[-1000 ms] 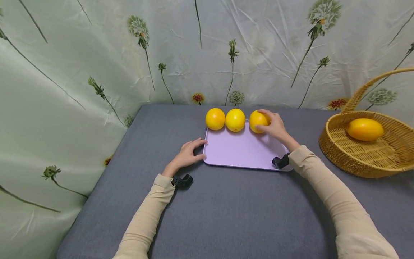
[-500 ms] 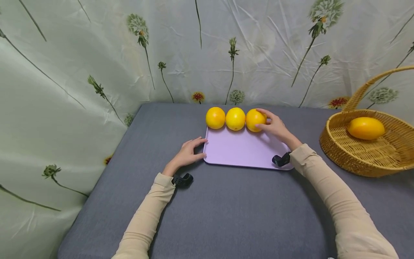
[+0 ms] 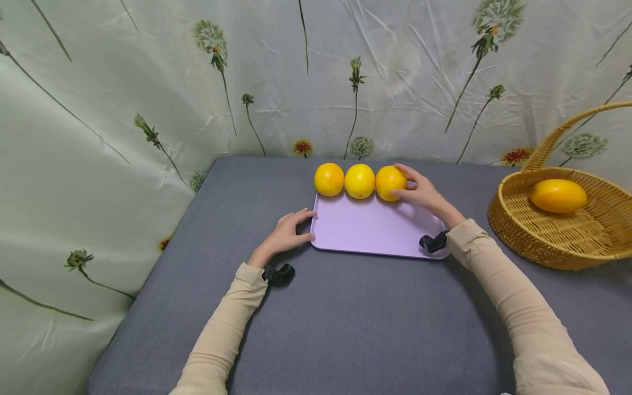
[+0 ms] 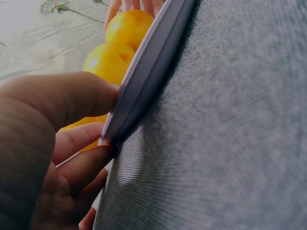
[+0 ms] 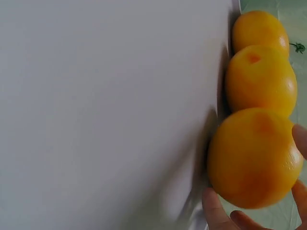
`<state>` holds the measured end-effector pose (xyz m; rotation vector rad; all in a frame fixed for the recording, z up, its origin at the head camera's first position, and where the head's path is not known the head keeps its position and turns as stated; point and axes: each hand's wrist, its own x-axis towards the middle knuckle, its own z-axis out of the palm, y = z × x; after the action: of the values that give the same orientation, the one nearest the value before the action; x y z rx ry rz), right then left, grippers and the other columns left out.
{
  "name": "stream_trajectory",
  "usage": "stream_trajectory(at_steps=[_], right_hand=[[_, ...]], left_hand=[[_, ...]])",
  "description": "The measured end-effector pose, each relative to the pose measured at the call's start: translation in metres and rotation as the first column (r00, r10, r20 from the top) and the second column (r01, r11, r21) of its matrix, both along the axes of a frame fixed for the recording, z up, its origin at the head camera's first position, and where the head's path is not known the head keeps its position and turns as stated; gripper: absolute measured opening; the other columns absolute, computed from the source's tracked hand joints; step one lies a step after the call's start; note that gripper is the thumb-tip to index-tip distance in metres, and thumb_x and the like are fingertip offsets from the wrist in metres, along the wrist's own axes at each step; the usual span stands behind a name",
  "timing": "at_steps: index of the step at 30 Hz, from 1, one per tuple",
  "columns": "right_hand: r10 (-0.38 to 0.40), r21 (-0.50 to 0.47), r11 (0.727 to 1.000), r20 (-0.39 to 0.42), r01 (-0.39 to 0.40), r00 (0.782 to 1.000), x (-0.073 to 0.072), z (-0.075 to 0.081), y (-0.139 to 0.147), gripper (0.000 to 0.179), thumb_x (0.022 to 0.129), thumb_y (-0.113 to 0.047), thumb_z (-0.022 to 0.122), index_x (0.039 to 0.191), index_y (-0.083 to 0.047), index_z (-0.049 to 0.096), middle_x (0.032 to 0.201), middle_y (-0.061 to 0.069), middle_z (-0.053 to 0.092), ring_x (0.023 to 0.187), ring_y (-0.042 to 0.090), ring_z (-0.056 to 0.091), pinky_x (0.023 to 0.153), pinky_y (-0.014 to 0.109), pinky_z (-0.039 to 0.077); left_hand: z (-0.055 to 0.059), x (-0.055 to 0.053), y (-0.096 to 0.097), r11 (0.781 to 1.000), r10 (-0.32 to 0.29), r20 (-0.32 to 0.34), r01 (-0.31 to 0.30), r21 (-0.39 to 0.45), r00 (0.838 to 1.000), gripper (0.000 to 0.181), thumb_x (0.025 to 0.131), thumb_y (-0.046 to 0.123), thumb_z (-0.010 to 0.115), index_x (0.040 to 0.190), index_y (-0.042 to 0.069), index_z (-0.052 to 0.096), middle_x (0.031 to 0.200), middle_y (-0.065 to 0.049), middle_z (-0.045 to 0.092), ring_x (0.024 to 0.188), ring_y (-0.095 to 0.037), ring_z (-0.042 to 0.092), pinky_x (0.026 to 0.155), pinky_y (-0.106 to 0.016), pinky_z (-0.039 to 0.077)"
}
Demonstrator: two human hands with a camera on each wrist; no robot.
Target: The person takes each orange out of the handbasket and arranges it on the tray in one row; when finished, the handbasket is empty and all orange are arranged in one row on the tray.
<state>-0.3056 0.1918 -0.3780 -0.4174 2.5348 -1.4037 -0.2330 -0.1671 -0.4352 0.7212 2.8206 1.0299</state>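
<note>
My right hand (image 3: 422,192) curves its thumb and fingers round the right-hand orange (image 3: 391,183) at the back of a lilac tray (image 3: 375,227). In the right wrist view the fingertips sit right at that orange's sides. A middle orange (image 3: 359,181) and a left orange (image 3: 328,179) complete a close row along the tray's back edge. My left hand (image 3: 285,234) rests with spread thumb and fingers against the tray's left edge. In the left wrist view the thumb (image 4: 91,93) touches the rim above the other fingers.
A wicker basket (image 3: 530,247) with a tall handle stands at the right, holding one oblong orange-yellow fruit (image 3: 559,196). The grey cloth-covered table (image 3: 375,323) extends in front of the tray. A flower-patterned curtain (image 3: 276,66) hangs behind and to the left.
The right-hand orange has moved left with my right hand, up against the middle orange. My right hand has since shifted slightly right. My left hand stays at the tray's edge.
</note>
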Motion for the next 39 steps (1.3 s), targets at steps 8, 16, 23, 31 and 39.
stream_trajectory(at_steps=[8,16,23,31,39], right_hand=[[-0.037,0.020,0.999,0.024,0.037,0.999,0.003,0.007,0.015,0.078,0.090,-0.022,0.061,0.151,-0.016,0.013,0.154,0.026,0.015,0.139,0.046,0.026,0.107,0.059,0.033],[-0.070,0.044,0.997,-0.021,0.071,0.997,0.010,0.017,0.033,0.072,0.092,-0.018,0.057,0.151,-0.013,0.015,0.151,0.028,0.021,0.136,0.048,0.029,0.106,0.061,0.033],[-0.113,0.015,0.993,-0.050,0.113,0.992,0.016,0.025,0.052,0.070,0.092,-0.026,0.057,0.150,-0.016,0.019,0.148,0.032,0.025,0.129,0.050,0.039,0.101,0.054,0.042],[-0.169,-0.015,0.986,-0.102,0.168,0.980,0.022,0.033,0.071,0.065,0.091,-0.028,0.057,0.148,-0.017,0.026,0.145,0.031,0.028,0.106,0.007,0.058,0.075,0.010,0.049],[-0.216,-0.027,0.976,-0.152,0.214,0.964,0.032,0.046,0.089,0.059,0.094,-0.018,0.054,0.147,-0.022,0.029,0.138,0.024,0.031,0.082,-0.022,0.049,0.068,0.002,0.046]], left_hand=[[0.000,0.000,0.000,1.000,-0.002,0.005,0.002,0.004,1.000,0.057,0.083,0.024,0.065,0.135,0.007,0.049,0.143,-0.014,0.047,0.140,-0.031,0.034,0.115,-0.054,0.020],[0.001,0.000,0.000,1.000,0.001,0.002,-0.001,-0.005,1.000,0.056,0.083,0.024,0.064,0.135,0.007,0.049,0.143,-0.014,0.048,0.140,-0.032,0.034,0.115,-0.054,0.020],[0.000,0.000,-0.001,1.000,0.001,0.001,-0.001,-0.006,1.000,0.057,0.083,0.024,0.065,0.135,0.007,0.049,0.143,-0.014,0.048,0.140,-0.032,0.034,0.115,-0.054,0.020],[0.000,-0.001,0.000,1.000,-0.006,-0.002,0.006,-0.007,1.000,0.057,0.083,0.024,0.065,0.135,0.008,0.049,0.143,-0.014,0.048,0.140,-0.031,0.034,0.115,-0.054,0.020],[-0.001,-0.001,-0.001,1.000,-0.004,-0.007,0.004,-0.007,1.000,0.056,0.083,0.023,0.065,0.135,0.008,0.049,0.143,-0.014,0.048,0.140,-0.032,0.034,0.115,-0.054,0.020]])
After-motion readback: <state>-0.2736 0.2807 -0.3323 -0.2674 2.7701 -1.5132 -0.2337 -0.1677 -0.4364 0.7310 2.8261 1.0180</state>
